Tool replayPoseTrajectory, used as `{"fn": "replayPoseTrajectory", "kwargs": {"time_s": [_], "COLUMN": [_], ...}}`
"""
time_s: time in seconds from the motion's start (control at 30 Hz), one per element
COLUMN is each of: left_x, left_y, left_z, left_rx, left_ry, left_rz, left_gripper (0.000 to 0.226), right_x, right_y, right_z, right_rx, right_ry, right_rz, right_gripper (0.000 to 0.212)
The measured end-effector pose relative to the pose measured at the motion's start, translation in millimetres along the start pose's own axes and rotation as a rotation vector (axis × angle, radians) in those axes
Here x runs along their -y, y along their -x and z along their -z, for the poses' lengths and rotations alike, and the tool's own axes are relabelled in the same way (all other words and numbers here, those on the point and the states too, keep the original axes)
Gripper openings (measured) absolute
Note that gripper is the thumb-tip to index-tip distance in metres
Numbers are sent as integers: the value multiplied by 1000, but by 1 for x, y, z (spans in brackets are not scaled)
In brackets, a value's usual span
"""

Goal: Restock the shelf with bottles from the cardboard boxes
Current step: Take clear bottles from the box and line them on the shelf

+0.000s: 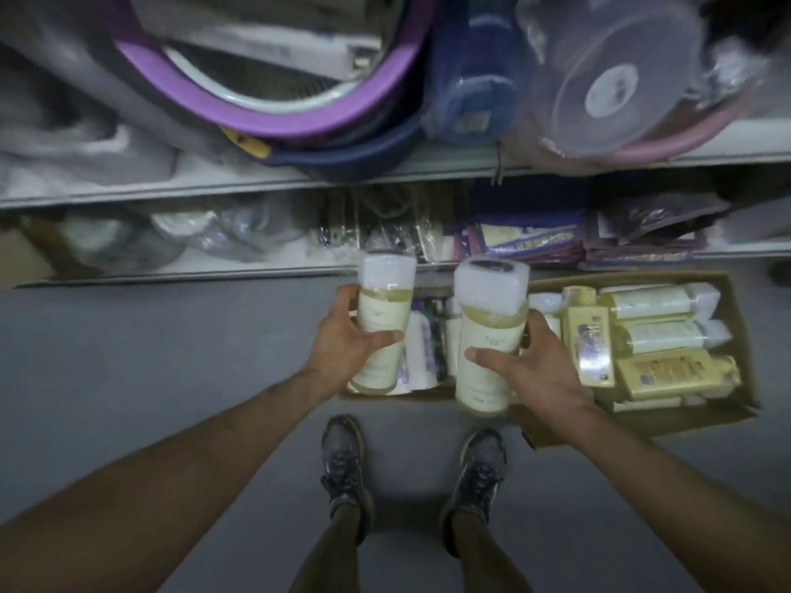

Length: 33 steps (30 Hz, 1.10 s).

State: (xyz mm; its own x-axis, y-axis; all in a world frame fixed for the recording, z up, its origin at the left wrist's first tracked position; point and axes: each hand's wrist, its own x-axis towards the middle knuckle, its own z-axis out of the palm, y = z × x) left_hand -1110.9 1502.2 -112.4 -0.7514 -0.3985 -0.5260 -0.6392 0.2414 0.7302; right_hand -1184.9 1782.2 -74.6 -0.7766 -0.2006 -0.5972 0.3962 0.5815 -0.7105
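Observation:
My left hand (342, 342) grips a pale yellow bottle with a white cap (383, 310), held upright above the left end of the cardboard box (702, 415). My right hand (528, 365) grips a second, matching bottle (490, 331) just to the right of the first. Both bottles hang over the box, which lies on the floor against the shelf and holds several cream and yellow bottles (667, 372) lying on their sides. The shelf (214, 188) rises in front of me with two white boards in view.
Purple and pink plastic basins (299, 117) and wrapped plastic lids (608, 87) fill the upper shelf board. Packaged goods and bags (535, 241) crowd the lower board. The grey floor (150, 357) spreads to the left; my two shoes (344, 464) stand just behind the box.

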Motion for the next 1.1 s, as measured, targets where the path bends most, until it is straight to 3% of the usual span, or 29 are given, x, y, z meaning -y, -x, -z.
{"fn": "replayPoseTrajectory", "kwargs": {"time_s": [0.33,0.53,1.1], "left_x": [-159,-224,-439], "left_y": [129,203,333], "left_z": [127,171,290], "left_rx": [-169,-241,-406], "left_ry": [172,254,373], "left_rz": [-188,-263,-617], "left_gripper": [83,96,87], "right_x": [182,248,439], "right_y": [114,184,313], "right_z": [43,74,181], "right_rx": [7,12,45], "right_ry": [-58,-86,-112], "right_rz": [221,334,752], "right_gripper": [83,71,64]}}
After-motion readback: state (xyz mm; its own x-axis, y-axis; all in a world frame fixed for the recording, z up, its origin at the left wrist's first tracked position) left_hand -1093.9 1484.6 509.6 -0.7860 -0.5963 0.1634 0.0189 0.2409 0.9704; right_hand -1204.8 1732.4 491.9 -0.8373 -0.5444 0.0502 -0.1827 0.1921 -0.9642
